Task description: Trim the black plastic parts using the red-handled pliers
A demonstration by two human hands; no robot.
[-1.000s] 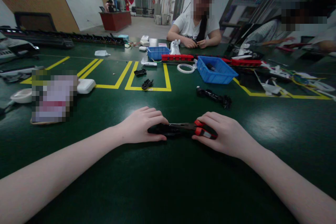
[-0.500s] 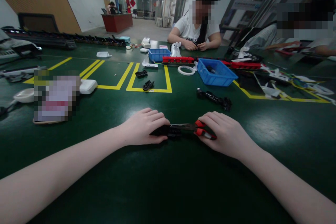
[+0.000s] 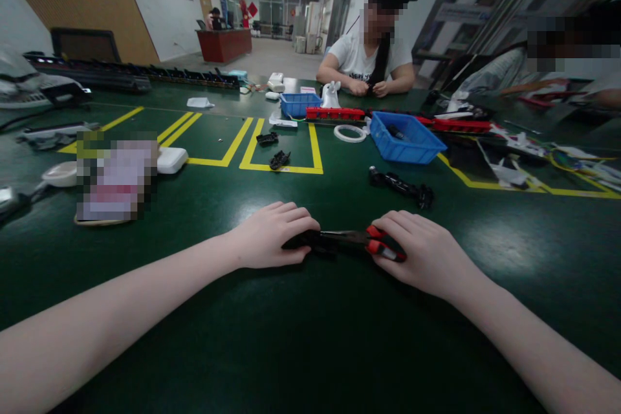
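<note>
My left hand (image 3: 274, 236) is closed around a black plastic part (image 3: 323, 244), whose left end the fingers cover. Red-and-black-handled pliers (image 3: 381, 246) are in my right hand (image 3: 420, 249), fingers wrapped round the grips. The long narrow jaws point left and meet the black part beside my left thumb; whether they pinch it I cannot tell. Beyond my right hand a longer black jointed piece (image 3: 402, 186) lies on the green table (image 3: 310, 343). Two small black pieces, a nearer one (image 3: 280, 160) and a farther one (image 3: 267, 138), lie inside a yellow-taped rectangle.
A blue bin (image 3: 406, 142) with dark parts stands beyond my right hand, near a white tape roll (image 3: 350, 134) and a red strip (image 3: 334, 114). At left lie a phone (image 3: 119, 181) and a white case (image 3: 171, 160). A person (image 3: 371, 61) sits opposite; another is at far right.
The whole view has shifted slightly, so things appear a little farther right and lower. Both hands keep their holds, and the pliers' handles look closer together.
</note>
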